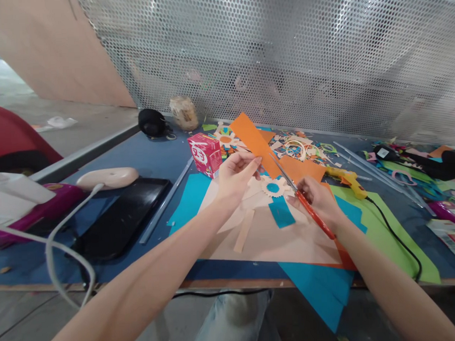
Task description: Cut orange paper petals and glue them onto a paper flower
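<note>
Looks like cutting's in hand: your left hand (239, 171) pinches the orange strip (249, 136) above the worktop (148, 158), your right hand (321, 202) grips the red scissors (314, 214), blades (286, 176) by the strip's lower end. Next snip probably calls for a taut strip, left hand clear.

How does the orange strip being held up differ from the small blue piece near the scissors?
Colour: the orange strip is bright orange; the blue piece is blue.
Size: the orange strip looks clearly longer than the blue piece.
Pose: the orange strip is raised in the left grip, while the blue piece lies on the pale sheet.
Shared: both look like straight-edged paper.
</note>
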Available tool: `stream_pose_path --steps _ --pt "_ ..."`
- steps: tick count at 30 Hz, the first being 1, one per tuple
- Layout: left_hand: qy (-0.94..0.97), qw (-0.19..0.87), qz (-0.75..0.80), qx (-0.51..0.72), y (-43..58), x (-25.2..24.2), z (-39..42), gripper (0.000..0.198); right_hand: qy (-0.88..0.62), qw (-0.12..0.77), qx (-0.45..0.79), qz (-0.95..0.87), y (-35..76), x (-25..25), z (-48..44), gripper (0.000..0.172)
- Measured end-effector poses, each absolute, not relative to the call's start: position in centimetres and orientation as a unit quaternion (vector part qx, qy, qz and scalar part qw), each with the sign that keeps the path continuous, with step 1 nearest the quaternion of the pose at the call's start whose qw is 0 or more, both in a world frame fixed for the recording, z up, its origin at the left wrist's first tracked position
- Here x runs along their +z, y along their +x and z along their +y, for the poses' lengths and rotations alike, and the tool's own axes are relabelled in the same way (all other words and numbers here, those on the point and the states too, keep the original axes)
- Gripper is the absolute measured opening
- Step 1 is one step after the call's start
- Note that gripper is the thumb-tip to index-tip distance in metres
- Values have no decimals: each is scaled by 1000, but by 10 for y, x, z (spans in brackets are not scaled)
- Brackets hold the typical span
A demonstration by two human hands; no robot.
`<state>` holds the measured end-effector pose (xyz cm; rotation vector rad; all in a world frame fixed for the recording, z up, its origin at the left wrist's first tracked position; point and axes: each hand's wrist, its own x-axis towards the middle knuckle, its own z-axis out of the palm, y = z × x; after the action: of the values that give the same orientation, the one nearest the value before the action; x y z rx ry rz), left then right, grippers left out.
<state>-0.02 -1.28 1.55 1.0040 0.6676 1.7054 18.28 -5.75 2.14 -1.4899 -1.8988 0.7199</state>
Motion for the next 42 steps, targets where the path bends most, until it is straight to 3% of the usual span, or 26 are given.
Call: stream_pose_path --steps 42 --pt "432 532 295 666 1 15 -16 13 -568 325 218 -724 183 17 -56 38"
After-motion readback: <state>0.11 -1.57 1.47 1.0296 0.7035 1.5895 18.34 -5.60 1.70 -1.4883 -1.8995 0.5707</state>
